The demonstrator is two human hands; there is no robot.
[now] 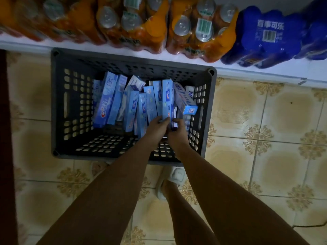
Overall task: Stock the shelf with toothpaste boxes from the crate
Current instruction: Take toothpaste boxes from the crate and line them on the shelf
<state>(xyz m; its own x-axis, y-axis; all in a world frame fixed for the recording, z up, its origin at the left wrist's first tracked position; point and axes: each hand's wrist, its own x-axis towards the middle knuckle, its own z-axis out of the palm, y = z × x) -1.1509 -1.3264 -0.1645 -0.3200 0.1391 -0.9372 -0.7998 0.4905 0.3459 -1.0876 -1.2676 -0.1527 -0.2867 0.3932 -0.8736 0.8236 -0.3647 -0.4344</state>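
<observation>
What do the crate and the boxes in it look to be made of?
Crate: looks like dark grey moulded plastic, matte, with perforated walls and floor. Toothpaste boxes: seemingly thin printed cardboard, slightly glossy, with sharp folded edges and flat end flaps. Both hands grip one upright box.

Matt plastic crate (58,103); glossy cardboard toothpaste boxes (106,101).

Bare forearms, no sleeves; pale slipper (174,175) on one foot.
</observation>
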